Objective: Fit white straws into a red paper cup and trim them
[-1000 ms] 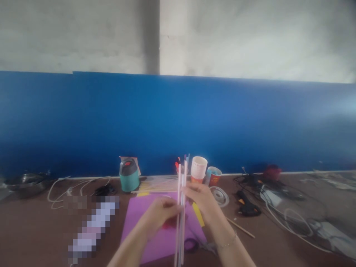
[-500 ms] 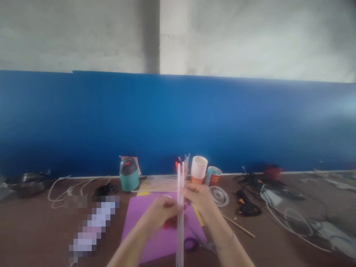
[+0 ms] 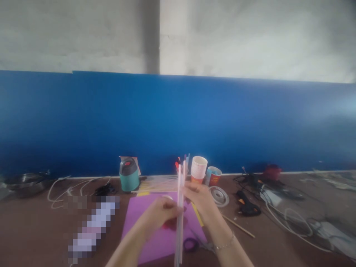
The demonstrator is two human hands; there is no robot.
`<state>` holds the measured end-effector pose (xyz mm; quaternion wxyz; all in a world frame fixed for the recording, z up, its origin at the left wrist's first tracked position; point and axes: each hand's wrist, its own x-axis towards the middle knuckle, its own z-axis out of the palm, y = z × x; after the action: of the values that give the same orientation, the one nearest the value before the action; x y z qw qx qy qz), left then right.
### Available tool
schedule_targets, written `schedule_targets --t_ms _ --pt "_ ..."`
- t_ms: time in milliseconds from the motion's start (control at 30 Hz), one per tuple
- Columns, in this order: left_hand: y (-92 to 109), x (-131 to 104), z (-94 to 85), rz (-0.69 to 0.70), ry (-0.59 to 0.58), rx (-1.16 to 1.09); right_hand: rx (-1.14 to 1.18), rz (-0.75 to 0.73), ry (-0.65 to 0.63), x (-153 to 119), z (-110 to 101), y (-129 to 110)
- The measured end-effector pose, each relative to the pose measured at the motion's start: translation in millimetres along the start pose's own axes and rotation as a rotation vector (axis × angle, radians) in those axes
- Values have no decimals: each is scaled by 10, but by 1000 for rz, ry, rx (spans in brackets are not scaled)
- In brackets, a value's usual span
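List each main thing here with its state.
Thin sticks: held close together
Left hand: closed on the sticks
Right hand: closed on the sticks
Purple sheet: laid flat
Scissors: partly hidden, open or shut unclear
Paper cup stack: upright
Flask: upright, lid on
Glue gun: lying down
White coil: wound up

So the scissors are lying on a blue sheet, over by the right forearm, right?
Not quite: the head view shows the scissors lying partly on a purple sheet, not a blue one. They are indeed by the right forearm.
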<state>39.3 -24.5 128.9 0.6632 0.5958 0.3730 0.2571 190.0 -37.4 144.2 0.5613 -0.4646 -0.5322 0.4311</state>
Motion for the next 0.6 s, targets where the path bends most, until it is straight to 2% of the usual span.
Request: schedule_targets --t_ms 200,600 --pt "0 -20 -17 -15 -60 -1 1 -20 14 -2 -11 -2" --pt "2 -34 -39 -31 -86 -2 13 -8 37 -2 -10 -5"
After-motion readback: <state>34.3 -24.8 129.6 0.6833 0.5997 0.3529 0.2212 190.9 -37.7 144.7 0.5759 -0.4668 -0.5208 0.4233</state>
